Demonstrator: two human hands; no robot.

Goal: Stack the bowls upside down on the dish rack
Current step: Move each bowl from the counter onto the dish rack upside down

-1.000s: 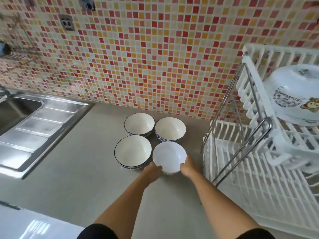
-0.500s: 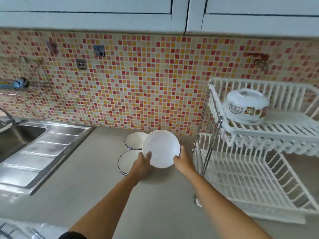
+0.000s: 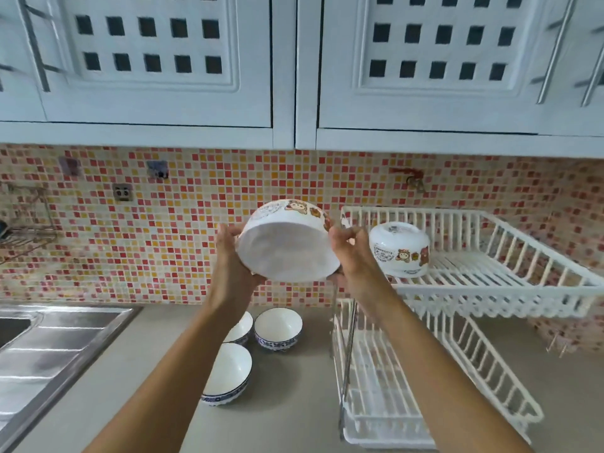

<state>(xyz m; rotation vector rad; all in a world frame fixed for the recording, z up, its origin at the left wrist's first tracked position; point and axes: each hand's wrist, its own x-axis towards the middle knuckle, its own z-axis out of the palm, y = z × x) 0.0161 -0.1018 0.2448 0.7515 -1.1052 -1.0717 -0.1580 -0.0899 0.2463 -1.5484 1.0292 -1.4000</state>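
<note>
I hold a white cartoon-printed bowl [image 3: 287, 248] in the air in front of the tiled wall, tilted so its inside faces me. My left hand [image 3: 233, 256] grips its left rim and my right hand [image 3: 351, 253] its right rim. Just to the right, a matching bowl [image 3: 400, 250] sits upside down on the upper tier [image 3: 490, 273] of the white dish rack. Three white bowls with blue-patterned outsides stand upright on the counter below: one at the back [image 3: 277, 326], one partly behind my left arm [image 3: 242, 328], one nearer [image 3: 230, 372].
The rack's lower tier [image 3: 385, 403] stands on the grey counter at the right. A steel sink and drainboard [image 3: 49, 348] lie at the left. White wall cabinets [image 3: 294, 67] hang overhead. A wire holder [image 3: 26, 233] is fixed to the mosaic wall at far left.
Both hands have lifted the printed bowl off the counter to the height of the upper tier and tipped it over. My view has tilted upward to take in the cabinets.
</note>
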